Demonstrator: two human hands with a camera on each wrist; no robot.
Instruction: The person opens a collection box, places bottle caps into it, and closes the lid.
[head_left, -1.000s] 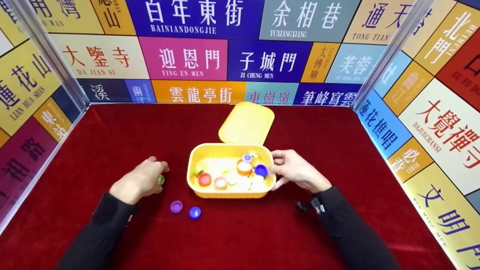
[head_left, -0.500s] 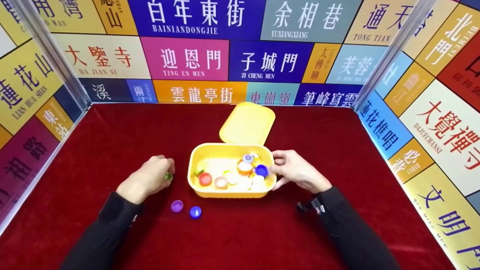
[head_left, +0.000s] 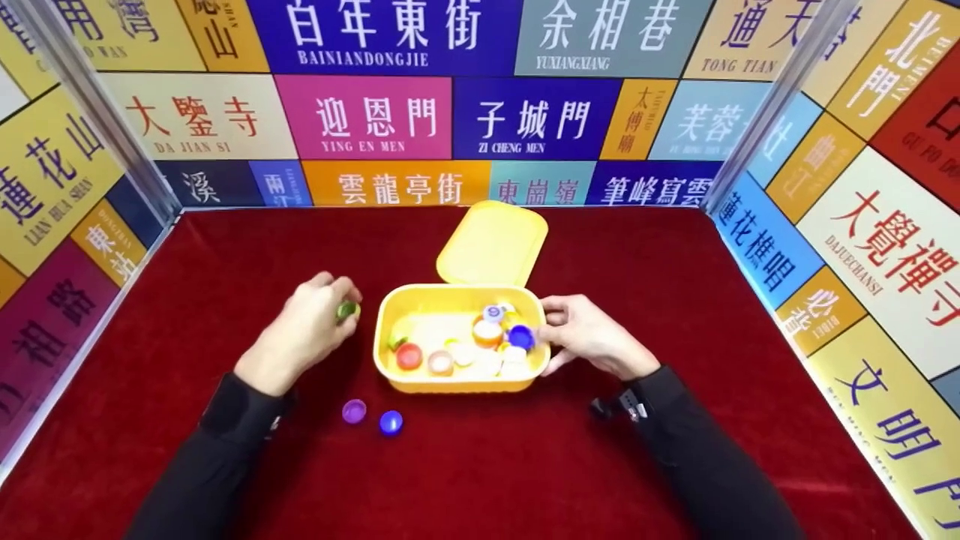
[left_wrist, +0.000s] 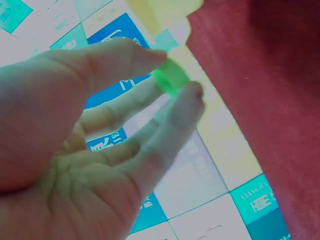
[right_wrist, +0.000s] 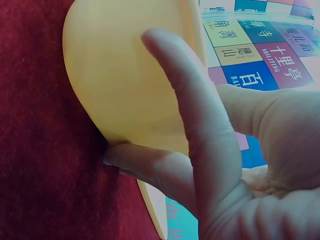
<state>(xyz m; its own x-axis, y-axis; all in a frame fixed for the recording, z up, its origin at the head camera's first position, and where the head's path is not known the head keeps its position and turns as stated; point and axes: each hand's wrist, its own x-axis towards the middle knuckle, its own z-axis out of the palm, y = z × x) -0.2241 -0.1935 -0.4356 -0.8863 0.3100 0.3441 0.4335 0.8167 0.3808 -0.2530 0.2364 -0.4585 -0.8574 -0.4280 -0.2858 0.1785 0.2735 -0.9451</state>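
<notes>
My left hand [head_left: 307, 319] is above the red cloth left of the box. It pinches a green bottle cap [left_wrist: 171, 78] between thumb and fingertip, the other fingers spread behind. The yellow plastic box [head_left: 457, 386] stands in the middle, uncovered. At its right end my right hand [head_left: 589, 337] grips the wall, thumb along the outside and a finger at the rim. Inside lie several bottle caps, among them a red cap [head_left: 409, 356], a dark blue cap [head_left: 520, 337] and an orange-and-white cap [head_left: 487, 331]. A purple cap [head_left: 354, 411] and a blue cap [head_left: 391, 423] lie on the cloth.
The yellow lid [head_left: 493, 244] lies behind the box, close to its back edge. Red cloth [head_left: 480, 480] covers the table. Printed panels [head_left: 375, 118] stand along the back and both sides, with metal posts [head_left: 780, 105] at the corners.
My left hand has lifted the green cap and carried it away from me and slightly right. My right hand stays at the box; the box and loose caps hold their places.
</notes>
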